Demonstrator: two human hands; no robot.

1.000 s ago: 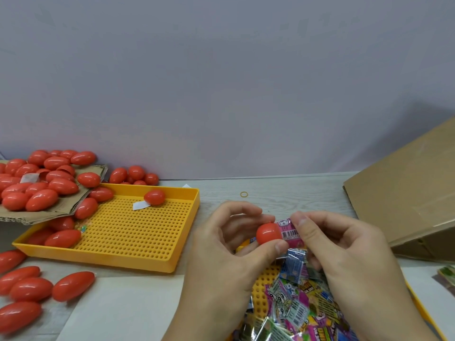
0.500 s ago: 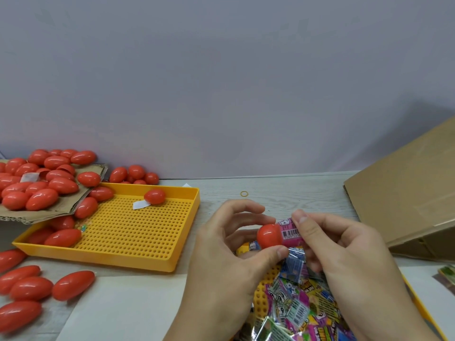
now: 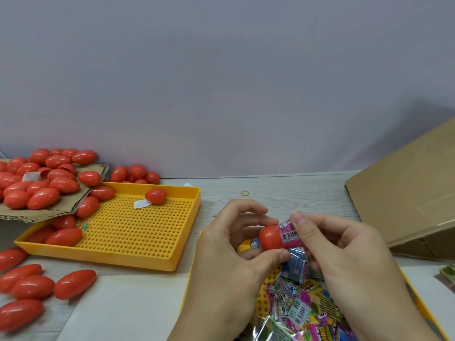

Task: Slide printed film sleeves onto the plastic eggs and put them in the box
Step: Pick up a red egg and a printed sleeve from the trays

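Observation:
My left hand [image 3: 231, 257] pinches a red plastic egg [image 3: 269, 237] between thumb and fingers, above the table's front. A pink printed film sleeve [image 3: 289, 234] with a barcode covers the egg's right part, and my right hand [image 3: 344, 254] grips that sleeve with thumb and forefinger. Below the hands lies a heap of loose printed sleeves [image 3: 302, 311] in a yellow tray [image 3: 418, 303]. The cardboard box [image 3: 406, 193] stands at the right, its flap raised; its inside is hidden.
A second yellow perforated tray [image 3: 138, 232] lies at the left with a few red eggs in it. Many bare red eggs [image 3: 37, 183] pile on a cardboard sheet at the far left, and more [image 3: 32, 286] lie at the front left. A small rubber band [image 3: 245, 192] lies behind the hands.
The sleeve has slid further left along the egg, so more of the egg is covered. Both hands have kept their places.

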